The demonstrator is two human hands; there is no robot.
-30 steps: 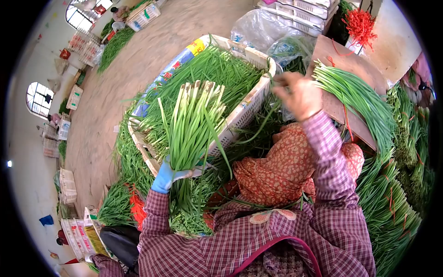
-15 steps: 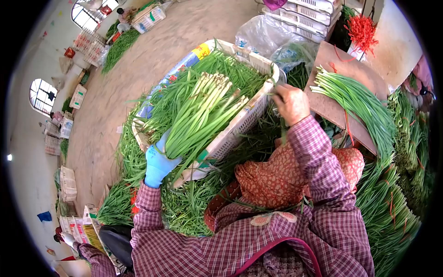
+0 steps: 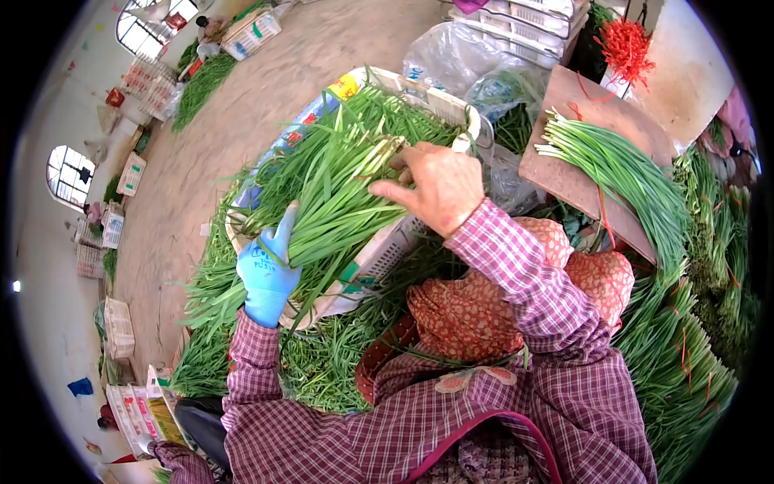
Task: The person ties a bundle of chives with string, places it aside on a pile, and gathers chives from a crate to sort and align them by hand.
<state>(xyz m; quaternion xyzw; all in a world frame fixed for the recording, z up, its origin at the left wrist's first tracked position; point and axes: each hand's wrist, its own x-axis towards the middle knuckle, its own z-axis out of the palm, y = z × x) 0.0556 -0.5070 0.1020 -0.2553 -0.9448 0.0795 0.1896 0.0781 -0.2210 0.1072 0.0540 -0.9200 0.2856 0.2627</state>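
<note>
My left hand (image 3: 270, 270), in a blue glove, is closed around a loose bunch of garlic chives (image 3: 343, 222), with its thumb along the top. The bunch lies slanted over a white plastic crate (image 3: 375, 270) filled with more chives, pale stem ends up and to the right. At those ends is my bare right hand (image 3: 439, 184), thumb and fingers spread apart beside the stems. Its fingertips are partly hidden, and no stalk shows clearly gripped in it. To the right, a neat chive bundle (image 3: 613, 181) rests on a brown board (image 3: 556, 173).
Clear plastic bags (image 3: 455, 60) and stacked white crates (image 3: 524, 32) stand behind. Red ties (image 3: 625, 52) hang at the upper right. Tied chive bundles (image 3: 669, 363) are piled at my right, loose chives (image 3: 322, 363) below the crate. Another person's sleeve (image 3: 181, 461) shows lower left.
My right hand has moved left from the crate's right edge to the stem ends of the bunch, its fingers spreading. My left hand still holds the bunch, slightly shifted left.
</note>
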